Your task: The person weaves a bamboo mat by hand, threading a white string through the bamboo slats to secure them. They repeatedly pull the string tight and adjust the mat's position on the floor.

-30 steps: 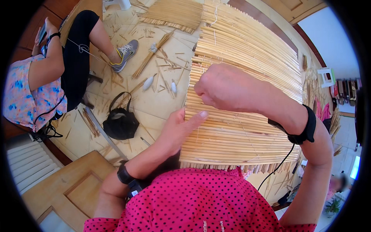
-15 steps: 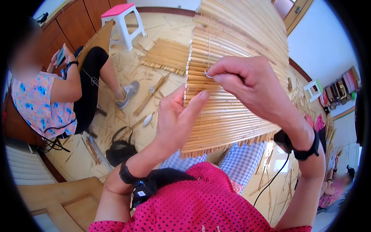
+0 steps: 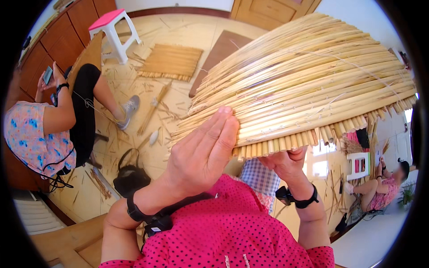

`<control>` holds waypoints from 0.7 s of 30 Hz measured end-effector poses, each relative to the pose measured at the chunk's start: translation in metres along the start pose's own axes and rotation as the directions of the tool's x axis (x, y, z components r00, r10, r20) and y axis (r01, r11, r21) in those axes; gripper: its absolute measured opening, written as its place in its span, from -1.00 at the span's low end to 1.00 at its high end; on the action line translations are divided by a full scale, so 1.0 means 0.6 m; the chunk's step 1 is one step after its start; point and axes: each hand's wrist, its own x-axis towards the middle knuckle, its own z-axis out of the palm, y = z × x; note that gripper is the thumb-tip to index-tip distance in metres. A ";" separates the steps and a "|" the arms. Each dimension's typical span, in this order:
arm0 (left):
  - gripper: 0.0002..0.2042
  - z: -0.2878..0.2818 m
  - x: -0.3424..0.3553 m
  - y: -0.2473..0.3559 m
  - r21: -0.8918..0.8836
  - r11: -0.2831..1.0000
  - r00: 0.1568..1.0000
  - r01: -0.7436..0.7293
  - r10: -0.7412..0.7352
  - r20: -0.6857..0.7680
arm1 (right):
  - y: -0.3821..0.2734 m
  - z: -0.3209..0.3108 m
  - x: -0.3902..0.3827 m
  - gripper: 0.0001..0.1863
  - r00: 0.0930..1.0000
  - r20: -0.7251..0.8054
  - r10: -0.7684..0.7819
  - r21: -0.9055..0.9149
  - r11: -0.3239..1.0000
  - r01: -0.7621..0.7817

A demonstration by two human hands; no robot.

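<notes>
A large mat of yellow reeds (image 3: 313, 89) bound side by side is held up in front of me, tilted, with its cut ends facing me. My left hand (image 3: 201, 152) lies flat with fingers straight against the mat's left near edge. My right hand (image 3: 286, 164) is under the near edge, its fingers curled up onto the reed ends and partly hidden by them. Both wrists wear black bands.
A person in a flowered top (image 3: 40, 129) sits at the left, holding a phone. On the floor are a smaller reed mat (image 3: 172, 60), a pink-topped stool (image 3: 111, 31), a black bag (image 3: 129, 178) and scattered reed scraps. Another person (image 3: 384, 183) sits at the right by a white stool (image 3: 359, 165).
The mat has risen and tilted toward me. My right hand went from its top surface to beneath the near edge. My left hand slid to the left edge.
</notes>
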 end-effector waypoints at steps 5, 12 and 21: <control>-0.71 0.024 -0.045 0.007 -0.038 0.998 0.983 0.052 -0.044 0.177 | 0.101 -0.052 -0.054 -0.77 0.994 0.106 0.036 0.096 0.994 -0.046; -0.75 0.047 -0.060 0.004 -0.077 0.997 0.974 0.017 0.001 0.228 | 0.126 -0.085 -0.100 -0.71 0.996 0.057 -0.072 -0.313 0.946 0.087; -0.81 0.064 -0.050 0.018 -0.060 0.998 0.964 -0.018 0.033 0.263 | 0.103 -0.104 -0.122 -0.71 0.997 0.028 -0.074 -0.367 0.927 0.079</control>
